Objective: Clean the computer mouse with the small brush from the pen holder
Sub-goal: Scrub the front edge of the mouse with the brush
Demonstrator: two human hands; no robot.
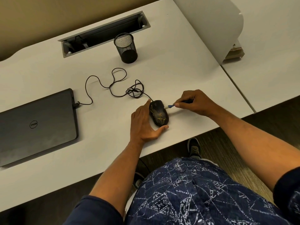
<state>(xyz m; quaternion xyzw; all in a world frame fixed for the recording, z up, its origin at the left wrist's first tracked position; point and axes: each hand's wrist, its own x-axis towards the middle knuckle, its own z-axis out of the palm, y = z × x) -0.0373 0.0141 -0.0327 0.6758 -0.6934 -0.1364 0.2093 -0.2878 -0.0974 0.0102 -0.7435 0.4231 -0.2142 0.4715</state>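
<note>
Brushing looks to be under way. The right hand (pixel 194 103) pinches the small brush (pixel 170 106) between thumb and fingers, and its pale tip touches the right side of the computer mouse (pixel 159 115), near the front. The left hand (pixel 144 122) is flat and relaxed, with straight fingers along the left side of the mouse and the thumb against its back end, so the mouse sits still between the two hands. I think getting the brush out is done, because the mesh pen holder (pixel 125 47), far past the brush hand, looks empty. What is left, I guess, is brushing the top, the buttons and the other side, and maybe putting the brush back. The mouse cord (pixel 113 83) lies in loops past the hands and runs off to a closed Dell laptop (pixel 37 125), well off to the left of the holding hand. All of it sits on a white desk (pixel 186 75) with a long cable slot (pixel 105 33) at the back. Below the desk edge there is dark carpet (pixel 227 151).
</note>
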